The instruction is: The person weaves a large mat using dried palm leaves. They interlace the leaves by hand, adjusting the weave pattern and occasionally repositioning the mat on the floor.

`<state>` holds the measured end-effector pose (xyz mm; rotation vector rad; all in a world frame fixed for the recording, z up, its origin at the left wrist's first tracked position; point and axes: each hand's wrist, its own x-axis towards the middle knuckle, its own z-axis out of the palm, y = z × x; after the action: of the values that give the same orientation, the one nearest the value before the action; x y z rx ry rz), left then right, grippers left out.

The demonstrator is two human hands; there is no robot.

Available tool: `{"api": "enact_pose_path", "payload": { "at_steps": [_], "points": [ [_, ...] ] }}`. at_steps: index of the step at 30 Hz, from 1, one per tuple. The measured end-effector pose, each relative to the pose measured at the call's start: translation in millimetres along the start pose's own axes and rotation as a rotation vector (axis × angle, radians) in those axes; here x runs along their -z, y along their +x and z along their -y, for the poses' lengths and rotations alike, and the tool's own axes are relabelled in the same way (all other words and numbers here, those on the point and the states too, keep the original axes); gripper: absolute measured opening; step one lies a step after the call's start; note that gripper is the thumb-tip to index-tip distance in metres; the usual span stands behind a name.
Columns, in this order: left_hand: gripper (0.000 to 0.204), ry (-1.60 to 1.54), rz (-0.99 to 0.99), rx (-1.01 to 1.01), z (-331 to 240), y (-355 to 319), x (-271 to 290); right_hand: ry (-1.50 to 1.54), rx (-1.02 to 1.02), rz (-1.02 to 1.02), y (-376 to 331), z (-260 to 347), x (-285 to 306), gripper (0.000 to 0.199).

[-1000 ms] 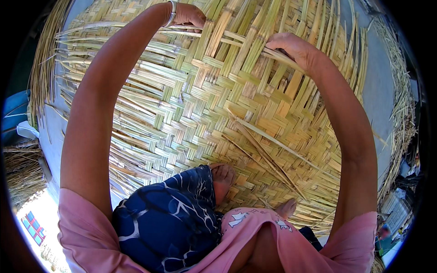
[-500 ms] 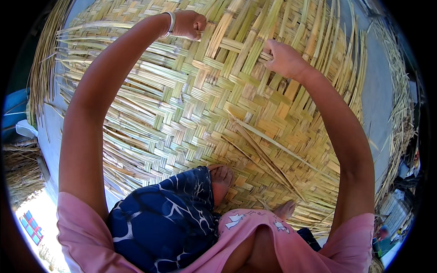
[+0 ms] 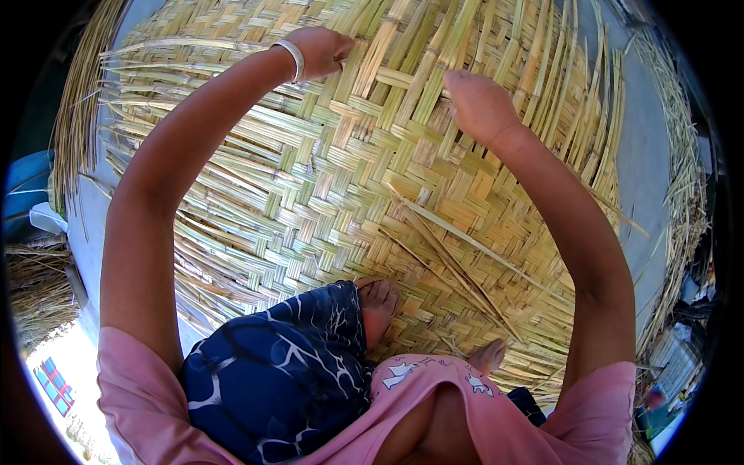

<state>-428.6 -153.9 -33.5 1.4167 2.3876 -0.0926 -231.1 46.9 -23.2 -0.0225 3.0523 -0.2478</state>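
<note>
A large mat [image 3: 372,167] of flat split-cane strips lies under me, partly woven, with loose strip ends fanning out at its left and far right. My left hand [image 3: 319,53], a pale bangle [image 3: 293,59] on its wrist, is closed low over the far part of the mat. A pale bit shows at its fingertips, too small to name. Across from it, my right hand [image 3: 479,105] is closed at the upright cane strips [image 3: 434,81]. Its fingers curl underneath and are mostly hidden. Between the hands a short crosswise strip [image 3: 395,76] passes over and under others.
Several loose strips [image 3: 453,267] lie on the mat near my feet [image 3: 380,302]. A bundle of thin stalks [image 3: 81,101] stands at the far left, beside a blue object [image 3: 27,182]. Straw and clutter [image 3: 686,194] line the right edge, beyond grey floor [image 3: 645,147].
My left hand has shifted slightly down and right. The right hand has turned, so its back hides the fingers more. A thin strip now pokes out right of my right forearm.
</note>
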Motion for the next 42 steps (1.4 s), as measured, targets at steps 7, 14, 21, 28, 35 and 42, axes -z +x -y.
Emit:
{"api": "enact_pose_path", "payload": {
  "at_steps": [7,14,21,28,35,42],
  "points": [
    [0.015,-0.043,-0.077,-0.041,3,0,-7,-0.051,0.048,0.026,3,-4,0,0.019],
    [0.02,-0.267,-0.028,-0.05,16,7,-6,-0.038,0.064,0.002,0,-3,-2,0.017],
    [0.03,-0.292,0.097,-0.105,25,14,-5,0.07,0.04,0.1,5,-13,-2,0.018],
    [0.031,-0.19,0.225,-0.014,9,10,8,0.308,-0.068,0.238,7,-15,5,0.023],
    [0.029,-0.14,0.12,-0.102,15,12,-4,0.286,-0.092,0.108,-3,-10,-13,0.03],
    [0.027,-0.247,0.102,-0.094,21,10,-3,-0.024,0.023,0.076,2,-4,-2,0.023]
  ]
}}
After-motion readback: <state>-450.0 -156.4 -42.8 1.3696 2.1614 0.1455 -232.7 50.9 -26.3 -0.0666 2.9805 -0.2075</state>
